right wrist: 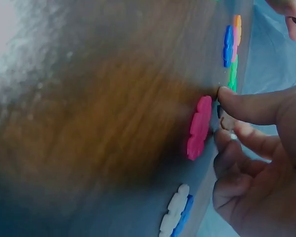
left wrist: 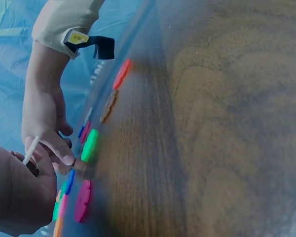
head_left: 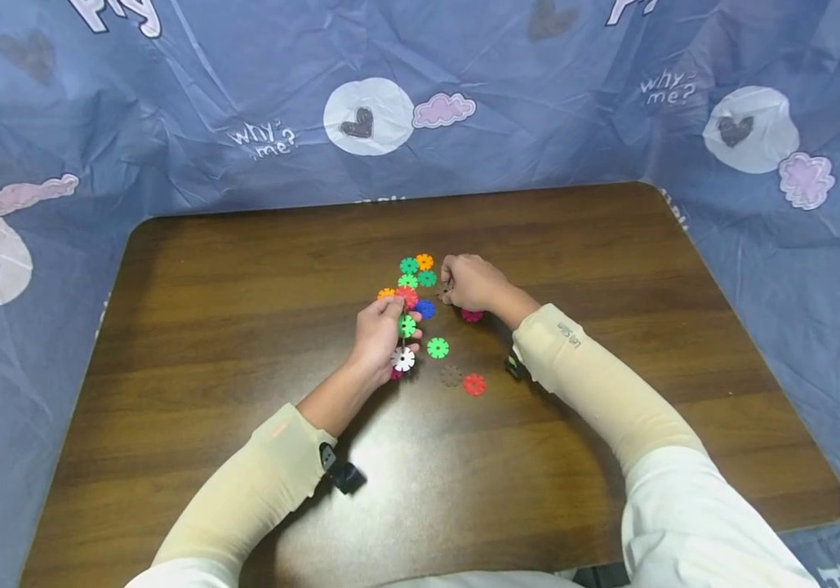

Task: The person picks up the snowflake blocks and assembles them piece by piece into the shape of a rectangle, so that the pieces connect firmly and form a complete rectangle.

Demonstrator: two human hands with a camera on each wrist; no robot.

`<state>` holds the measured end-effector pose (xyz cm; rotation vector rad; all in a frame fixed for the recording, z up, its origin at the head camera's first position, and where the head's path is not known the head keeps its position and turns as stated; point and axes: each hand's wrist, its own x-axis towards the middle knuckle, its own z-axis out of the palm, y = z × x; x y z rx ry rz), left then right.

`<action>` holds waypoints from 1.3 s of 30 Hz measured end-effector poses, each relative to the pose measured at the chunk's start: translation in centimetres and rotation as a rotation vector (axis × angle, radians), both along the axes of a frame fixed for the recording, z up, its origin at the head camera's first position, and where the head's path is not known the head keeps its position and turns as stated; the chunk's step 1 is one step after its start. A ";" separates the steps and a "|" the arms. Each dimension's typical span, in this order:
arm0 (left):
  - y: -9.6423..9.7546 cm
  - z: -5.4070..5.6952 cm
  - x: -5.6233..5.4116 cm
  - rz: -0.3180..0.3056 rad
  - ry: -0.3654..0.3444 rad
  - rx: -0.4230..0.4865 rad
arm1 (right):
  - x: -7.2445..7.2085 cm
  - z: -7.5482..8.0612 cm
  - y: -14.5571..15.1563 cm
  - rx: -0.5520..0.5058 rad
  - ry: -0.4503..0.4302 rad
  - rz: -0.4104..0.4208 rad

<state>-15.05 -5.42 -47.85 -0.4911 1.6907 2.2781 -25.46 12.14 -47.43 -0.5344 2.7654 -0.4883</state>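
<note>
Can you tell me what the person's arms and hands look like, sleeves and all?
The left hand and right hand are bare, without gloves. The person wears cream sleeves on both sides, the right one with small dark lettering, and white sleeves higher up. A small black device sits near each wrist; the right-hand one shows a yellow patch.

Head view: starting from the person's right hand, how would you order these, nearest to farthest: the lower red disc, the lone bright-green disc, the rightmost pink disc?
1. Pink disc: just below the right hand in the picture.
2. Green disc: lower and to the left.
3. Red disc: lowest, toward the person's body.
</note>
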 end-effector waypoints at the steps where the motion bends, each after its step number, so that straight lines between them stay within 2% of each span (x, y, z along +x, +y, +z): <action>1: 0.0 0.0 0.0 0.002 0.001 0.000 | 0.0 0.0 0.0 -0.031 0.012 -0.006; 3: 0.1 0.0 0.0 0.012 0.002 0.012 | 0.1 0.0 0.0 -0.117 0.029 -0.022; 5: 0.2 0.0 0.0 0.019 0.006 0.029 | 0.2 0.1 -0.1 -0.266 0.012 -0.051; 10: 0.4 0.2 0.1 0.014 0.018 0.043 | 0.6 0.4 -0.8 -0.667 -0.133 -0.116; 12: 0.5 0.2 0.2 0.007 0.016 0.042 | 0.8 0.5 -1.2 -0.763 -0.182 -0.134; 15: 0.6 0.2 0.3 0.003 0.013 0.042 | 1.1 0.6 -1.5 -0.850 -0.229 -0.153; 19: 0.7 0.1 0.3 0.012 0.011 0.037 | 1.2 0.4 -1.7 -0.907 -0.266 -0.140; 30: 0.8 0.2 0.4 -0.009 0.024 0.028 | 1.2 -0.1 -1.5 -0.977 -0.266 -0.090; 39: 1.0 0.2 0.5 0.002 0.022 0.006 | 1.6 0.5 -1.5 -0.963 -0.301 -0.051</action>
